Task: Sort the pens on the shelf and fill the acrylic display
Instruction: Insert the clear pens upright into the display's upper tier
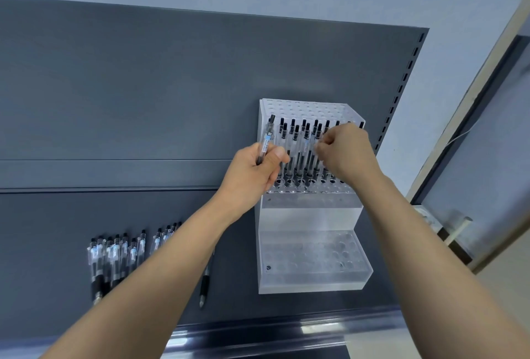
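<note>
A clear acrylic display [309,215] with two stepped tiers of holes stands on the dark shelf [143,209]. Several clear pens with black tips [298,143] stand in the upper tier's holes; the lower tier [312,255] holds none. My left hand [252,175] grips one clear pen [265,140] upright, just left of the display's upper row. My right hand [347,152] reaches over the standing pens, its fingertips pinching the top of one pen in the row. A loose group of pens [120,255] lies on the shelf at the left, partly hidden by my left forearm.
One single pen [205,281] lies on the shelf beside my left forearm. The shelf's metal front edge [286,330] runs below. A slotted upright [401,80] bounds the shelf's back panel at the right, with a wall and door frame beyond.
</note>
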Tool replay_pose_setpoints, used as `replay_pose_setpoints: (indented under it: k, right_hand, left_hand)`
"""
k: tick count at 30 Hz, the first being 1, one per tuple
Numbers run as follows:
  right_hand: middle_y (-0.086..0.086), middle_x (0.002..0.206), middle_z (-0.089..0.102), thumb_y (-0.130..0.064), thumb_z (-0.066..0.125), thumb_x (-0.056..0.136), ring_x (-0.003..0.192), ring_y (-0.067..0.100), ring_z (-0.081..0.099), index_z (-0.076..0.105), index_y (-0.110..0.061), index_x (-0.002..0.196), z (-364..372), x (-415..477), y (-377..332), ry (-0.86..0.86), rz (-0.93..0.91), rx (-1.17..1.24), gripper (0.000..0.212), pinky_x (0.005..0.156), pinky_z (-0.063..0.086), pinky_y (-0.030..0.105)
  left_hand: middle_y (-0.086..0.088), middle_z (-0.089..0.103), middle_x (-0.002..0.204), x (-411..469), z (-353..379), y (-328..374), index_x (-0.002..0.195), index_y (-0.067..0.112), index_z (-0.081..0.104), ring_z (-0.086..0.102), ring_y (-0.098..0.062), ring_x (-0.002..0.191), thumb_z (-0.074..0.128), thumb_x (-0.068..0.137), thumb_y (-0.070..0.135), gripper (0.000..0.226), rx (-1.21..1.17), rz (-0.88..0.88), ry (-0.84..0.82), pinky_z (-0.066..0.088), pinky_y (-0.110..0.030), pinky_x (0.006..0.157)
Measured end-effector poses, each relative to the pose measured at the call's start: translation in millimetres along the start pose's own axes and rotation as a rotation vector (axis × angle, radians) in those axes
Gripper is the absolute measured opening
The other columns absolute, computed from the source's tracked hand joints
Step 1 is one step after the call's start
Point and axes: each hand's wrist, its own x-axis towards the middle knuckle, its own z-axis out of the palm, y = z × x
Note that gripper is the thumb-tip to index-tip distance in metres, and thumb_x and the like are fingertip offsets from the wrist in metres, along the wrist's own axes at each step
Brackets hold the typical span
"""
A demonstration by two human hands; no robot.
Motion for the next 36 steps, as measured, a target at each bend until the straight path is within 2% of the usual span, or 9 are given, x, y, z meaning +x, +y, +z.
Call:
replay_pose_setpoints:
  k: [5, 8, 13, 16, 18, 21, 24, 28, 36]
  right_hand:
    - [0.023, 0.083, 0.069, -0.012, 0.061, 0.086, 0.069, 0.034, 0.066, 0.067, 0.008, 0.080, -15.6, -7.6, 0.9, -0.021, 0.003, -0.064, 0.022, 0.069, 0.058, 0.040]
    - [0.016, 0.070, 0.066, -0.013, 0.063, 0.085, 0.054, 0.022, 0.052, 0.068, 0.005, 0.082, -30.2, -18.9, -10.2, -0.085, -0.074, 0.079, 0.019, 0.053, 0.048, 0.028]
    - [0.009, 0.066, 0.063, -0.020, 0.070, 0.083, 0.053, 0.008, 0.049, 0.071, -0.004, 0.081, -38.7, -34.8, -22.3, -0.322, -0.172, 0.404, 0.016, 0.051, 0.038, 0.015]
    - [0.012, 0.062, 0.052, -0.016, 0.067, 0.085, 0.042, 0.005, 0.035, 0.064, 0.007, 0.078, -37.4, -35.8, -22.4, -0.256, -0.177, 0.396, 0.024, 0.039, 0.028, 0.013]
    - [0.008, 0.060, 0.052, -0.012, 0.063, 0.085, 0.046, 0.009, 0.038, 0.062, 0.006, 0.075, -41.0, -30.6, -20.6, -0.118, -0.140, 0.393, 0.021, 0.039, 0.028, 0.015]
    - [0.009, 0.065, 0.061, -0.014, 0.056, 0.086, 0.060, 0.019, 0.052, 0.059, -0.007, 0.065, -56.2, -17.8, -14.2, 0.138, -0.094, 0.373, 0.023, 0.047, 0.037, 0.018]
    - [0.020, 0.082, 0.067, -0.016, 0.053, 0.086, 0.073, 0.034, 0.059, 0.060, 0.005, 0.079, -64.0, -10.6, -7.9, 0.245, -0.101, 0.284, 0.023, 0.063, 0.046, 0.031]
    - [0.012, 0.072, 0.058, -0.013, 0.052, 0.086, 0.066, 0.024, 0.047, 0.059, 0.004, 0.080, -51.8, -6.4, -3.7, 0.236, -0.098, 0.140, 0.019, 0.055, 0.036, 0.028]
    - [0.015, 0.076, 0.060, -0.013, 0.055, 0.087, 0.067, 0.026, 0.048, 0.061, 0.004, 0.083, -28.3, 4.6, 3.3, 0.151, -0.089, 0.074, 0.018, 0.055, 0.034, 0.029]
  left_hand:
    - [0.009, 0.043, 0.041, 0.2, 5.5, 0.7, 0.083, 0.010, 0.060, 0.035, -0.003, 0.038, 0.046, 0.098, 0.021, 0.023, 0.021, 0.000, -0.040, 0.036, -0.015, 0.046]
    - [0.008, 0.043, 0.044, 1.5, 12.0, 2.1, 0.084, 0.009, 0.061, 0.035, -0.003, 0.038, 0.047, 0.098, 0.018, 0.022, 0.032, -0.014, -0.049, 0.034, -0.015, 0.045]
    - [0.007, 0.041, 0.044, 0.7, 25.2, 6.6, 0.074, 0.007, 0.055, 0.034, -0.004, 0.037, 0.046, 0.098, 0.013, 0.025, 0.069, -0.017, -0.115, 0.032, -0.016, 0.043]
    - [0.003, 0.043, 0.048, 2.0, 31.3, 7.1, 0.081, 0.002, 0.055, 0.035, -0.005, 0.039, 0.049, 0.097, 0.013, 0.020, 0.057, -0.031, -0.143, 0.032, -0.016, 0.043]
    - [0.004, 0.048, 0.050, 3.6, 31.9, 6.8, 0.082, 0.005, 0.056, 0.042, -0.007, 0.043, 0.054, 0.094, 0.015, 0.015, 0.068, -0.040, -0.177, 0.038, -0.019, 0.047]
    - [0.005, 0.058, 0.064, 4.5, 27.0, 2.8, 0.082, 0.016, 0.061, 0.053, -0.011, 0.059, 0.062, 0.089, 0.016, 0.007, 0.105, -0.056, -0.200, 0.048, -0.028, 0.063]
    - [0.001, 0.063, 0.080, 5.2, 18.8, -1.4, 0.084, 0.023, 0.062, 0.058, -0.017, 0.074, 0.060, 0.089, 0.012, 0.013, 0.214, -0.018, -0.094, 0.048, -0.024, 0.070]
    - [0.002, 0.060, 0.084, 4.9, 9.3, 3.4, 0.091, 0.016, 0.064, 0.056, -0.013, 0.081, 0.042, 0.086, -0.011, 0.035, 0.391, 0.127, -0.020, 0.044, -0.010, 0.067]
    - [0.007, 0.055, 0.091, 4.5, -4.4, 7.5, 0.097, 0.007, 0.066, 0.054, -0.012, 0.089, 0.038, 0.083, -0.013, 0.037, 0.738, 0.394, -0.001, 0.039, -0.019, 0.076]
